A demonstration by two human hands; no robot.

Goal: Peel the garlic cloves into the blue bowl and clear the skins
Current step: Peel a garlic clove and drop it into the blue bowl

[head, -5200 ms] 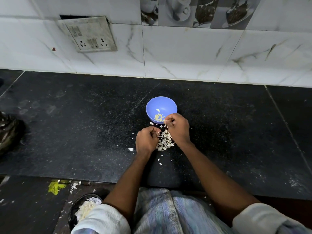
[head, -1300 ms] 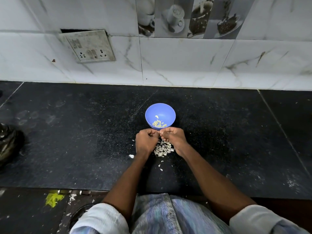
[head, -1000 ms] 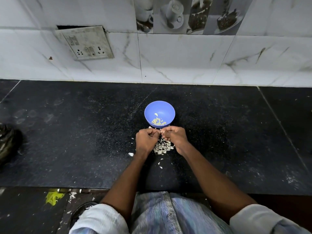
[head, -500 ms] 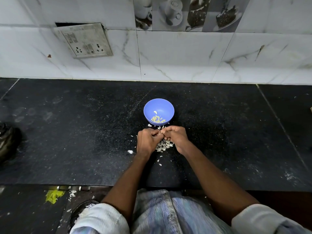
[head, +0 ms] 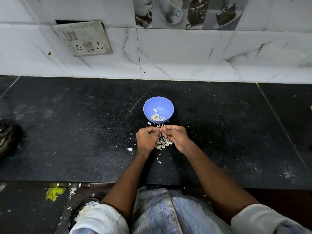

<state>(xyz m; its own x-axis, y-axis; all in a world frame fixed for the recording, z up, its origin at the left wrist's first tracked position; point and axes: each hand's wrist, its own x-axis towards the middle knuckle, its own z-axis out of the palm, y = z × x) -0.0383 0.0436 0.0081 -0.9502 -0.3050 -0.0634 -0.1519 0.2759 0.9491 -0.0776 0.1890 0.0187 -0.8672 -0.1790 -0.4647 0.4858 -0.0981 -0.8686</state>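
Garlic clove hidden between curled left hand and right hand, at 6 o'clock of blue bowl; grasp contents cannot tell. Likely mid-peel above skins; next, drop clove into bowl.

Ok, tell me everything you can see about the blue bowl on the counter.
The blue bowl is small, round and plain, of what looks like smooth matte plastic. It stands upright on the black speckled counter, a little beyond the person's hands, which do not touch it. Inside, a small heap of pale peeled garlic pieces lies against the near wall, with one clove apart, nearer the middle. A few papery skins lie on the counter by its near base.
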